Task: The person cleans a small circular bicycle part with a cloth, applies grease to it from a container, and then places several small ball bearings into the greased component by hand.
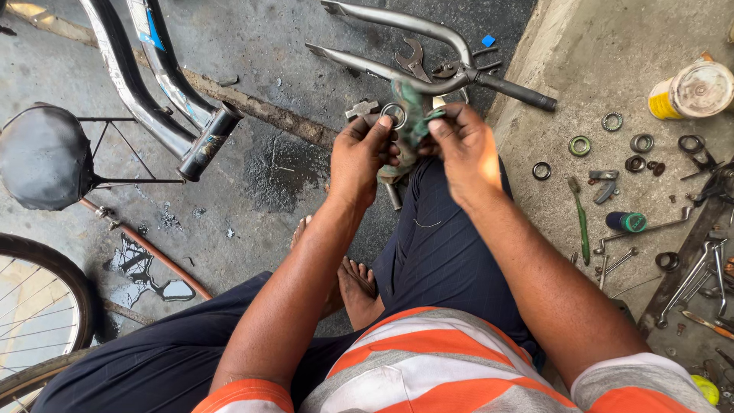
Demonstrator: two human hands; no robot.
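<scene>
Over concrete floor, ring between fingers.

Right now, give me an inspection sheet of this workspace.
Surface: bare concrete floor, stained, with a wet patch at lower left.
Job's things: small metal ring pinched in the left hand; green rag held by the right hand; the two meet at the ring.
Clutter: more rings, a green-handled brush, spanners and a tin on the raised slab at right.
Grip: both hands closed on their items.
Cables: nothing seen.
Surroundings: bicycle fork ahead, frame tubes, black saddle and a wheel at left.
</scene>
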